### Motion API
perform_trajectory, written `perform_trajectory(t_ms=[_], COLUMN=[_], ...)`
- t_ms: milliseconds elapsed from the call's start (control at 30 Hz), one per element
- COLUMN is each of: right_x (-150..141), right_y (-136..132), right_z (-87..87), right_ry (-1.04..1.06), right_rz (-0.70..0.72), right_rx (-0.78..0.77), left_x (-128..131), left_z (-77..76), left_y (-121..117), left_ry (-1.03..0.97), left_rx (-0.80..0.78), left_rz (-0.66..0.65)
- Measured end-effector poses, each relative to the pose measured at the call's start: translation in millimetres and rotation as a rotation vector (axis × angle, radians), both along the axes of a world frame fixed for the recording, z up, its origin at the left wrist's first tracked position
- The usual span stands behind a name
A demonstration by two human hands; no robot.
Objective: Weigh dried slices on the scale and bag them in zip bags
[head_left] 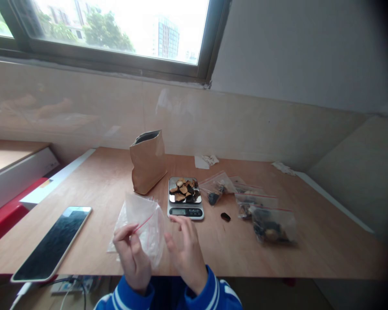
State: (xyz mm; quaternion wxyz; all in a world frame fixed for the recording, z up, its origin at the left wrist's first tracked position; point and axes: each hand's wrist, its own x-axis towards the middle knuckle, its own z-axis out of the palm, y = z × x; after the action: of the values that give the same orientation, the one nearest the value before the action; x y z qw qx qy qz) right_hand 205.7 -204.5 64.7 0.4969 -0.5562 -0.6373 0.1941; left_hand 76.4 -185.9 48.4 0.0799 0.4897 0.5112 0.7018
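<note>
My left hand (134,258) pinches the red-striped edge of a clear zip bag (153,224), over several more clear bags (114,241) lying on the table. Beside it, my right hand (187,254) is raised with its fingers apart and holds nothing. Just beyond the right fingertips stands a small digital kitchen scale (194,214), its display too small to read. On the scale's shiny plate lies a heap of dried brown and dark slices (183,189). One dark slice (225,216) rests on the wood to the right of the scale.
An open brown paper pouch (148,163) stands behind the clear bags. Several filled zip bags (273,226) lie at the right. A phone (53,243) with a cable is at the left, near the front edge. Crumpled white paper (210,159) lies against the wall.
</note>
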Motion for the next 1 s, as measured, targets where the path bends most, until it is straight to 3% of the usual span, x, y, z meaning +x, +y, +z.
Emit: perform_trajectory(t_ms=[100,200,300,367,433,533,667,733,867,1000], right_x=[-11,11,40,55,65,76,85,87,89,90], right_y=[9,12,6,5,12,38,79,92,102,103], right_z=[8.7,5.2,0.7,-1.5,-4.4,-11.6,-23.1,-28.6,-39.5,-48.3], right_ry=[0.131,0.250,0.254,0.176,0.056,-0.165,-0.406,-0.461,-0.478,-0.424], right_rz=[0.071,0.068,0.171,0.206,0.132,-0.013,-0.060,-0.065,-0.075,-0.089], right_rx=[-0.152,-0.254,-0.301,-0.266,-0.166,-0.018,0.043,0.035,0.019,0.036], left_x=[12,8,2,1,3,11,29,37,44,42], left_z=[11.9,20.2,25.3,27.9,30.3,31.9,22.3,13.1,-0.6,-2.6], left_y=[-4,6,26,42,60,87,108,110,105,103], left_ry=[0.015,0.012,0.074,0.095,0.123,0.163,-0.014,-0.165,-0.276,-0.295], left_rx=[-0.148,-0.227,-0.191,-0.187,-0.197,-0.155,-0.166,-0.230,-0.305,-0.323], left_rz=[-0.063,-0.032,-0.032,-0.098,-0.129,-0.044,-0.094,-0.041,0.071,0.079])
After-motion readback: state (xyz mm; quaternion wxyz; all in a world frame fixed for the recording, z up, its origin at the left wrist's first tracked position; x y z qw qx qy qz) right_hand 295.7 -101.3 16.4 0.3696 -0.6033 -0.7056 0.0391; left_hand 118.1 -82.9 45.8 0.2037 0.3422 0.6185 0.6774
